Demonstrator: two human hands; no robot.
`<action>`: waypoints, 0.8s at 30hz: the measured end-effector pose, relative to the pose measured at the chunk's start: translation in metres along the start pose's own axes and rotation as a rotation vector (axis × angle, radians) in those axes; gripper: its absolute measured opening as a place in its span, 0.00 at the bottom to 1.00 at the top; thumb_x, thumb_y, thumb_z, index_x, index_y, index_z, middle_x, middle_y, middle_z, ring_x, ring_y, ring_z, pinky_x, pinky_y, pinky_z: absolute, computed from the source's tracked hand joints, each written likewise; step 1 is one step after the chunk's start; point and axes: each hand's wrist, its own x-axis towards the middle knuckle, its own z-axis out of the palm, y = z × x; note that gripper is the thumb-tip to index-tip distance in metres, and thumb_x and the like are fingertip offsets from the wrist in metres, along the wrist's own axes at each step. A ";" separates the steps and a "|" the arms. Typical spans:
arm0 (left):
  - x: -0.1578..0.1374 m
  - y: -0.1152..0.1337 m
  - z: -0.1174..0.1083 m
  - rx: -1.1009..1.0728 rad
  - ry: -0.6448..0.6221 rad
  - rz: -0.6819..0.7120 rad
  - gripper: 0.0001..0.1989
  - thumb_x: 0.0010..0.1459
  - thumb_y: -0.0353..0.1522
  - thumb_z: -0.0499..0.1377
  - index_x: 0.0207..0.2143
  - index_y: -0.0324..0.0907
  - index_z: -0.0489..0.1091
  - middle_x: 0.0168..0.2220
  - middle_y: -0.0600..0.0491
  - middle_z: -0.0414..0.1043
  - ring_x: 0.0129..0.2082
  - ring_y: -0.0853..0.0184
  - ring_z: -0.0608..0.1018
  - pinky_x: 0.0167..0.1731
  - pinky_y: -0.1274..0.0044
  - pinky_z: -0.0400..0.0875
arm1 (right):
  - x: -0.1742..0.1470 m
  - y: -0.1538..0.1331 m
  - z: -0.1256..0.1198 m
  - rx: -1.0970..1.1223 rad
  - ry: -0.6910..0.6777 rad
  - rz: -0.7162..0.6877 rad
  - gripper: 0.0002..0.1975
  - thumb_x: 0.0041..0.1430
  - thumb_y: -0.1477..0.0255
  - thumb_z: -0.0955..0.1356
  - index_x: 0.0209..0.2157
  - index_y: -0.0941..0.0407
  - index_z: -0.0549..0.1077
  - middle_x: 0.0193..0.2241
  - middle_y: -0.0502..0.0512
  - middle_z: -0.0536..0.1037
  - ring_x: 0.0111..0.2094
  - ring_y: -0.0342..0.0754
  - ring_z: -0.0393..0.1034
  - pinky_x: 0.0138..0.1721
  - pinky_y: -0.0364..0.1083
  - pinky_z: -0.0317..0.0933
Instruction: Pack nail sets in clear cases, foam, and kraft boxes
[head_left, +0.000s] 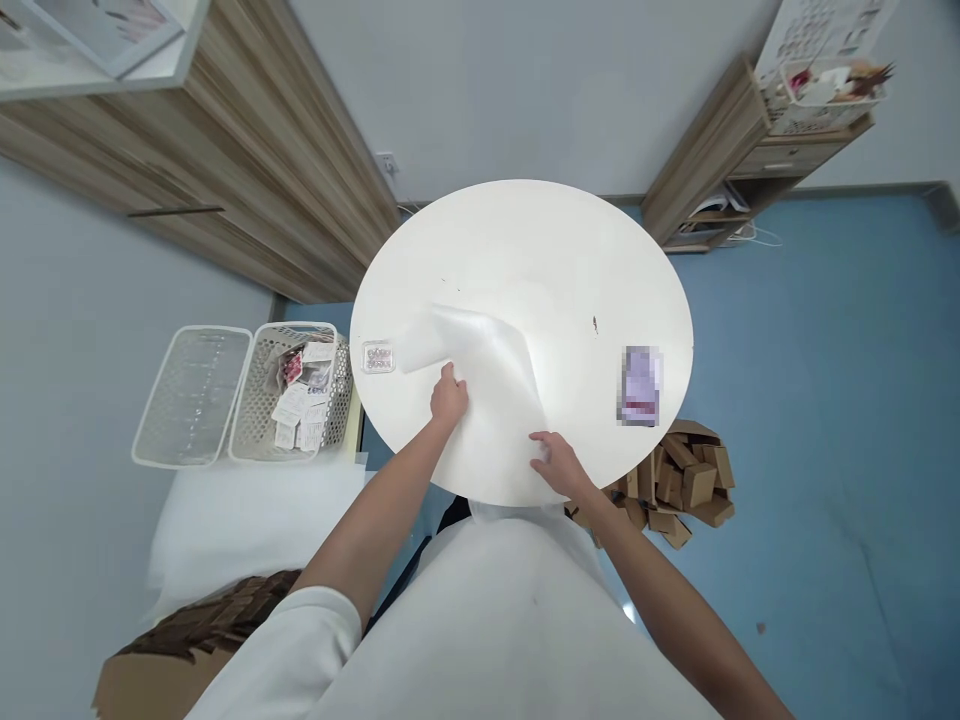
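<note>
A thin, translucent white packing sheet [491,375] lies across the round white table, its upper left part folded over. The fingers of my left hand [449,400] are curled closed on the sheet near the fold. At the sheet's lower right edge is my right hand [561,465], thumb and index finger apart, touching or just beside that edge. Left of the sheet lies a small clear plastic case [378,357] with tiny pieces inside. A blurred purple object [640,386] rests near the table's right edge.
Left of the table [525,215] stand a white perforated basket [335,390] of small packets and an open clear bin [191,400]. White sheets [247,515] are stacked below them. Small cardboard boxes [697,485] pile up at lower right. Wooden cabinets [300,180] stand behind.
</note>
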 end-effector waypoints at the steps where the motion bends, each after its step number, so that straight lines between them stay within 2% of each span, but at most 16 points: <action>1: 0.002 -0.003 -0.003 0.027 -0.002 -0.010 0.25 0.56 0.31 0.47 0.56 0.39 0.50 0.35 0.47 0.70 0.39 0.59 0.72 0.38 0.70 0.65 | -0.002 -0.003 0.004 -0.020 -0.013 0.003 0.22 0.50 0.73 0.62 0.49 0.51 0.62 0.40 0.54 0.66 0.37 0.46 0.66 0.39 0.47 0.62; 4: 0.011 -0.009 -0.009 -0.003 0.057 -0.023 0.26 0.56 0.31 0.47 0.57 0.38 0.47 0.38 0.45 0.70 0.42 0.59 0.72 0.41 0.69 0.64 | -0.007 -0.011 0.015 -0.028 -0.077 0.001 0.22 0.50 0.72 0.63 0.50 0.52 0.61 0.43 0.55 0.66 0.43 0.48 0.64 0.43 0.48 0.60; 6: 0.014 -0.010 -0.011 -0.065 0.117 0.006 0.28 0.56 0.32 0.47 0.58 0.37 0.43 0.44 0.43 0.67 0.46 0.61 0.69 0.45 0.70 0.62 | -0.009 -0.015 0.018 0.005 -0.125 -0.019 0.23 0.51 0.70 0.63 0.50 0.51 0.61 0.45 0.55 0.66 0.45 0.48 0.63 0.45 0.48 0.59; 8: 0.008 -0.010 -0.010 -0.052 0.179 0.060 0.33 0.56 0.36 0.49 0.60 0.37 0.38 0.53 0.41 0.58 0.53 0.60 0.63 0.49 0.69 0.58 | -0.010 -0.018 0.019 0.035 -0.153 -0.033 0.23 0.50 0.67 0.64 0.50 0.50 0.61 0.45 0.55 0.65 0.46 0.48 0.62 0.46 0.49 0.58; 10: -0.006 -0.012 -0.008 0.064 0.201 0.122 0.39 0.53 0.43 0.51 0.60 0.37 0.35 0.60 0.39 0.44 0.59 0.54 0.51 0.53 0.63 0.51 | -0.007 -0.021 0.018 0.057 -0.147 -0.035 0.23 0.49 0.65 0.66 0.48 0.50 0.63 0.45 0.55 0.65 0.47 0.49 0.61 0.47 0.50 0.58; 13: -0.035 -0.021 -0.004 0.284 0.007 0.301 0.45 0.47 0.49 0.54 0.61 0.43 0.36 0.63 0.42 0.30 0.61 0.50 0.38 0.54 0.57 0.40 | 0.007 -0.024 0.013 0.162 -0.082 -0.056 0.22 0.46 0.62 0.68 0.45 0.50 0.66 0.47 0.54 0.63 0.49 0.49 0.60 0.48 0.49 0.57; 15: -0.049 -0.029 -0.001 0.394 -0.153 0.376 0.49 0.42 0.51 0.57 0.61 0.45 0.38 0.63 0.44 0.29 0.61 0.49 0.34 0.54 0.56 0.37 | 0.025 -0.028 0.007 0.311 -0.037 -0.073 0.22 0.47 0.61 0.67 0.46 0.49 0.65 0.50 0.53 0.63 0.51 0.48 0.59 0.48 0.49 0.58; 17: -0.056 -0.036 0.001 0.459 -0.238 0.408 0.50 0.39 0.52 0.59 0.61 0.46 0.39 0.63 0.44 0.29 0.61 0.48 0.32 0.53 0.54 0.35 | 0.049 -0.035 -0.003 0.487 -0.030 -0.086 0.22 0.47 0.61 0.67 0.45 0.49 0.65 0.50 0.52 0.64 0.50 0.48 0.60 0.46 0.48 0.60; 20: -0.057 -0.042 0.001 0.499 -0.264 0.434 0.50 0.39 0.51 0.59 0.60 0.47 0.40 0.63 0.45 0.27 0.60 0.47 0.31 0.53 0.53 0.34 | 0.095 -0.051 -0.021 0.751 0.002 -0.109 0.21 0.46 0.62 0.67 0.44 0.49 0.65 0.46 0.51 0.68 0.42 0.46 0.67 0.44 0.48 0.62; 24: -0.052 -0.040 -0.002 0.507 -0.279 0.467 0.50 0.39 0.51 0.60 0.61 0.46 0.40 0.63 0.44 0.28 0.60 0.47 0.30 0.53 0.53 0.31 | 0.147 -0.080 -0.050 0.965 0.019 -0.103 0.18 0.48 0.61 0.66 0.41 0.52 0.67 0.39 0.51 0.72 0.34 0.43 0.69 0.40 0.48 0.64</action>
